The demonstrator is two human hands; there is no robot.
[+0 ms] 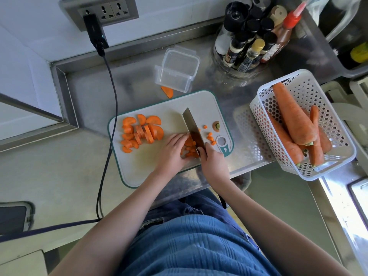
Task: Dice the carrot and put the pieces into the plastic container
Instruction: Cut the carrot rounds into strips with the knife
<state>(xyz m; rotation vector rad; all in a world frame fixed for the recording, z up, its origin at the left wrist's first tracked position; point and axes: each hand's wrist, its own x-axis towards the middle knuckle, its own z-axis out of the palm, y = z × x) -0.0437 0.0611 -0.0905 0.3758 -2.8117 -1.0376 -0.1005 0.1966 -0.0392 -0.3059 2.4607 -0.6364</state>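
Far left on the wall, a black adapter (pixel 95 30) sits in the socket strip (pixel 103 10), its cable (pixel 110 108) trailing down across the worktop (pixel 95 100) toward me. On to the cutting board (pixel 139 172), white with a teal rim, lying near the front edge of the worktop. At its left end there's my heap of carrot half-moons (pixel 140 132), some flat, some leaning on each other in a row. My left hand (pixel 175 151) comes next, fingers curled down and pressing on the carrot pieces (pixel 190 149) I'm cutting, near the board's front edge, knuckles right up against the blade. The knife (pixel 194 129) stands edge-down on those pieces, tip pointing to the board's back edge, and my right hand (pixel 213 160) is wrapped round its handle, forefinger up by the blade. Just right of the blade, a few small dice (pixel 210 137) lie scattered, and the carrot top (pixel 216 125) with its green stub sits by the board's right end. Behind the board, toward the back edge of the worktop, the plastic container (pixel 177 70) lies tipped, nothing in it, with one stray slice (pixel 167 92) on the steel just in front of it. Right again, a round rack of spice bottles (pixel 251 40) in the back corner. At the right edge, a white perforated basket (pixel 298 124) holds whole carrots (pixel 292 120).
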